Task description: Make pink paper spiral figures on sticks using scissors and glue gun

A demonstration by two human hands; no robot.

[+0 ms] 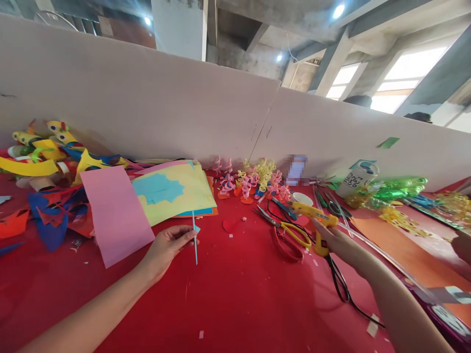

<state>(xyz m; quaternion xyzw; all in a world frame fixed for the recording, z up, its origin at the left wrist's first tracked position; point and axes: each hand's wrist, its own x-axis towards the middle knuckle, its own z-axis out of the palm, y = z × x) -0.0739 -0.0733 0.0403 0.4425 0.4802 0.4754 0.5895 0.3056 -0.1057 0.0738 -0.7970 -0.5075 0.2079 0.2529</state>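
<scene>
My left hand point(167, 245) pinches a thin light-blue paper stick point(194, 239), held upright just above the red table cover point(235, 294). A pink paper sheet point(115, 213) lies beside that hand on the left. My right hand point(333, 238) reaches right and grips the handle of a yellow hot glue gun point(312, 215), whose black cord point(342, 289) trails toward me. Yellow-handled scissors point(285, 226) lie just left of the glue gun.
Stacked yellow, blue and orange sheets point(176, 193) lie behind my left hand. Colourful paper scraps and figures point(47, 166) pile at the left. Curled paper flowers point(253, 181) stand by the white partition point(184, 108). An orange sheet point(401, 245), green foil point(397, 189) and a glue bottle point(358, 179) sit right.
</scene>
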